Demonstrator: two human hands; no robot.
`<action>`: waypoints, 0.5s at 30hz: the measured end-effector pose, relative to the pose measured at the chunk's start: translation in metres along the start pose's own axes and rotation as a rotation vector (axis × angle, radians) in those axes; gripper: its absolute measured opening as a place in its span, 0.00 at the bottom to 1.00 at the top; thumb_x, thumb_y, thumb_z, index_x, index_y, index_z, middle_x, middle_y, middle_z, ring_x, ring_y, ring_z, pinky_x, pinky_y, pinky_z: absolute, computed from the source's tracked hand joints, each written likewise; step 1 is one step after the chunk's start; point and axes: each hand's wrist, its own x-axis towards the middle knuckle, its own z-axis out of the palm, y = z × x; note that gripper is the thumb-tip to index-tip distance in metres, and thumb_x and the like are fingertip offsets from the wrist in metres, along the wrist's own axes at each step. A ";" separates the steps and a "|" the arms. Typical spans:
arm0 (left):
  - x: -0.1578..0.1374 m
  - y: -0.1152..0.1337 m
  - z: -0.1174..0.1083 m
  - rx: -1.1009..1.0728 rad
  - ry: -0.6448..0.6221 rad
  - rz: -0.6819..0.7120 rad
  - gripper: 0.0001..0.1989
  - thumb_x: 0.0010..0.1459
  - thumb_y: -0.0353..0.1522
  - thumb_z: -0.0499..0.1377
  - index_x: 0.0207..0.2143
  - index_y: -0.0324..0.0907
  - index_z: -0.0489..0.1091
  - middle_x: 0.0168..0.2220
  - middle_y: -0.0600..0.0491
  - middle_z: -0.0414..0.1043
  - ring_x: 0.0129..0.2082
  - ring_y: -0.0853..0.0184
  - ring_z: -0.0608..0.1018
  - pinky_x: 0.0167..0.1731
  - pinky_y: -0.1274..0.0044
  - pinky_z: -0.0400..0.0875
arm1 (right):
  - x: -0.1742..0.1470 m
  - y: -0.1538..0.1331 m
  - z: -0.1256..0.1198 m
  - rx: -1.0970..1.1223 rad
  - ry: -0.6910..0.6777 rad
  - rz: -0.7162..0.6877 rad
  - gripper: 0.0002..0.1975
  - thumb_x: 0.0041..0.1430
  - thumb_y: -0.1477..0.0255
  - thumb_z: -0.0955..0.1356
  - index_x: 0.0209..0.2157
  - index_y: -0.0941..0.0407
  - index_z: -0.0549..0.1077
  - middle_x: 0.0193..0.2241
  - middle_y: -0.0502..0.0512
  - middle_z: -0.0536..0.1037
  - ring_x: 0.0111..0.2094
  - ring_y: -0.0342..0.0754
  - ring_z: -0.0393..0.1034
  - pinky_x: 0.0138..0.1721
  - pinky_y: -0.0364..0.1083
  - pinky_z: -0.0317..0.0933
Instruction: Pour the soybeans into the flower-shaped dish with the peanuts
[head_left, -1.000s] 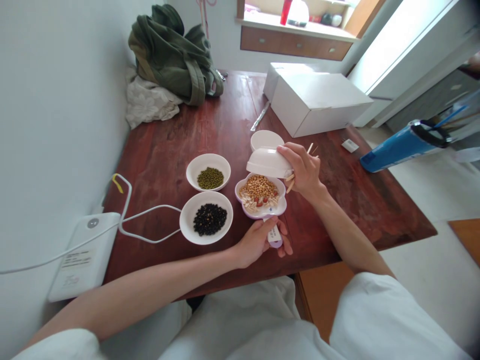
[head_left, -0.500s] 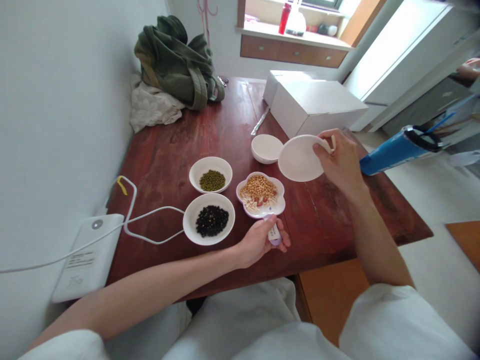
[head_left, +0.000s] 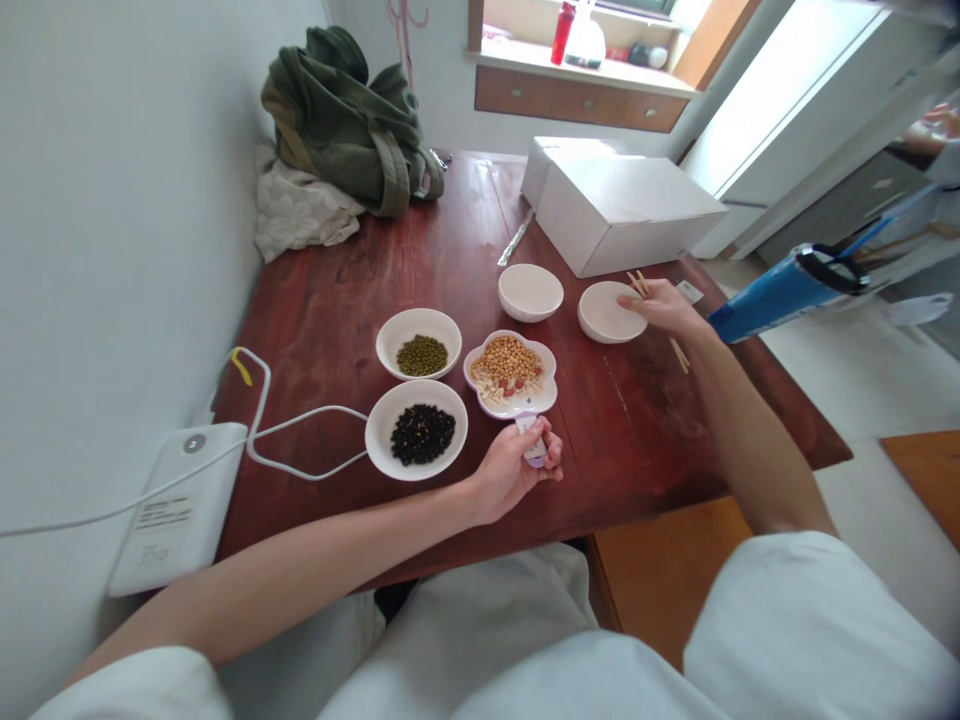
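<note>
My left hand is closed round the short handle of a flower-shaped dish with a lilac rim. Yellow soybeans lie in it beside pale flat seeds and some reddish nuts. At the right, my right hand grips the rim of an empty white bowl, thumb inside. Wooden chopsticks stick out above and below that same hand. Another empty white bowl stands left of it. Green mung beans fill part of one bowl; black beans lie in the bowl nearer me.
A white cardboard box sits at the back right, a silvery strip beside it. A green bag rests at the back left. A power bank with a white cable lies by the wall. A blue cylinder stands at the right edge.
My right hand has lowered the white bowl from a tilted position to nearly upright, at or near the table. The left hand keeps hold of the dish handle. The view has shifted slightly.
</note>
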 end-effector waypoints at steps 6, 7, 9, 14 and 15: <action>0.000 -0.004 0.002 -0.017 0.045 0.056 0.32 0.56 0.53 0.80 0.41 0.42 0.68 0.30 0.57 0.72 0.27 0.71 0.69 0.32 0.76 0.74 | 0.005 0.009 0.016 -0.002 -0.013 0.029 0.27 0.63 0.45 0.75 0.31 0.56 0.78 0.22 0.54 0.75 0.28 0.51 0.69 0.33 0.51 0.68; 0.000 -0.005 0.002 -0.015 0.052 0.064 0.32 0.56 0.53 0.80 0.42 0.42 0.68 0.29 0.57 0.72 0.26 0.71 0.69 0.32 0.76 0.74 | 0.005 0.010 0.016 -0.021 -0.006 0.027 0.27 0.64 0.45 0.75 0.31 0.56 0.78 0.21 0.54 0.75 0.29 0.52 0.71 0.35 0.52 0.70; 0.001 -0.005 0.003 0.002 0.059 0.082 0.33 0.57 0.55 0.79 0.43 0.43 0.68 0.29 0.58 0.72 0.25 0.71 0.68 0.31 0.76 0.74 | 0.005 0.011 0.013 -0.084 0.033 0.023 0.26 0.65 0.45 0.75 0.30 0.55 0.77 0.22 0.55 0.76 0.33 0.56 0.74 0.40 0.56 0.72; 0.001 -0.006 0.005 0.048 0.066 0.106 0.32 0.59 0.56 0.78 0.41 0.43 0.67 0.27 0.58 0.71 0.25 0.71 0.68 0.30 0.76 0.74 | -0.011 -0.004 -0.009 -0.285 0.291 -0.064 0.20 0.74 0.52 0.71 0.34 0.53 0.76 0.36 0.67 0.83 0.46 0.64 0.77 0.56 0.63 0.67; 0.000 -0.007 0.006 0.048 0.076 0.111 0.32 0.59 0.56 0.77 0.41 0.43 0.67 0.27 0.58 0.71 0.25 0.71 0.68 0.30 0.76 0.74 | -0.019 -0.012 -0.012 -0.283 0.315 -0.127 0.21 0.77 0.52 0.68 0.36 0.54 0.77 0.38 0.68 0.84 0.46 0.63 0.77 0.56 0.62 0.66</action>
